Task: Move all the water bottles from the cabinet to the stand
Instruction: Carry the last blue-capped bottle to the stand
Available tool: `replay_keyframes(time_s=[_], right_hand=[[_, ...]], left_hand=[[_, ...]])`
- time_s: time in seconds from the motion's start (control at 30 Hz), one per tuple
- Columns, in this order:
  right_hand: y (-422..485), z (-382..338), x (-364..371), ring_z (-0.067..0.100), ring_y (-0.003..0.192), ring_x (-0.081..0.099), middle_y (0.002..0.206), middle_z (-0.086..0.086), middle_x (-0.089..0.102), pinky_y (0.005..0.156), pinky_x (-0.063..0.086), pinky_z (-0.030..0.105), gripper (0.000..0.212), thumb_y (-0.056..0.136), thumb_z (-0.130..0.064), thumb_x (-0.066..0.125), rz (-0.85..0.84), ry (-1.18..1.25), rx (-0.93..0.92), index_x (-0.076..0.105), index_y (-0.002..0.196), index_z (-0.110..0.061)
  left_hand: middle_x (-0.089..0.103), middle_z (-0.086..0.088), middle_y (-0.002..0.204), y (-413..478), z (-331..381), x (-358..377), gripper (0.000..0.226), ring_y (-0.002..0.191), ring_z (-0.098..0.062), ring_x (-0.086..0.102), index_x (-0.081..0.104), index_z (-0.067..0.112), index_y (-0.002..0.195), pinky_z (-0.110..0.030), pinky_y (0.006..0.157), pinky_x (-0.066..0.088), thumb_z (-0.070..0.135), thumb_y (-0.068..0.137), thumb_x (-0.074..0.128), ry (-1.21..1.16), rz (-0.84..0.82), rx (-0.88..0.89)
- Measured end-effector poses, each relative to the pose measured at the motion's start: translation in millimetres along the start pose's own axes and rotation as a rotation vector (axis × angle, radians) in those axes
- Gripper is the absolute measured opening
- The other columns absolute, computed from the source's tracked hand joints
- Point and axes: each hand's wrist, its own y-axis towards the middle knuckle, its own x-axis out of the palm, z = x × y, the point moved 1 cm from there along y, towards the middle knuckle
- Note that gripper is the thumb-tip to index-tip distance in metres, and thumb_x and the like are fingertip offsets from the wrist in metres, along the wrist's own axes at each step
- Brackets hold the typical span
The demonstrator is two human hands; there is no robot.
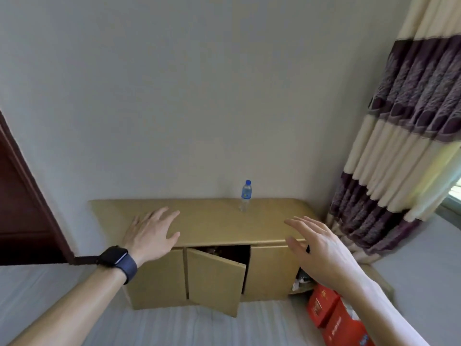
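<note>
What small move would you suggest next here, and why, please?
Probably reach the right hand forward to the blue-capped water bottle: it stands upright, untouched, on the cabinet top, and that hand is open, empty and nearer than the left hand.

A low, light-brown cabinet stood on the pale floor, with its back against the wall. One water bottle with a blue cap stood straight up on the flat top, near the back edge and toward the right. The middle door hung partly open. Red boxes sat on the floor just beside the cabinet's right end.
</note>
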Motion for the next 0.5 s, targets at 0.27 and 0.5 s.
replay_keyframes(time_s=[0.27, 0.5], right_hand=[[134, 21, 87, 0.006, 0.142, 0.029, 0.147, -0.018, 0.046, 0.114, 0.030, 0.029, 0.044, 0.098, -0.050, 0.046, -0.074, 0.027, 0.060, 0.046, 0.141, -0.041], [240, 32, 161, 0.006, 0.140, 0.031, 0.144, -0.019, 0.048, 0.109, 0.031, 0.025, 0.043, 0.098, -0.045, 0.049, -0.153, 0.070, 0.158, 0.048, 0.140, -0.040]], left_hand=[[0.025, -0.001, 0.159, 165, -29, 69, 0.063, 0.144, -0.024, 0.026, 0.025, 0.032, 0.153, -0.047, 0.115, 0.024, 0.055, 0.096, 0.040, -0.019, -0.092, 0.053], [0.021, 0.003, 0.160, 285, -36, 152, 0.059, 0.146, -0.020, 0.019, 0.024, 0.032, 0.152, -0.048, 0.116, 0.019, 0.048, 0.097, 0.039, -0.030, -0.286, 0.098]])
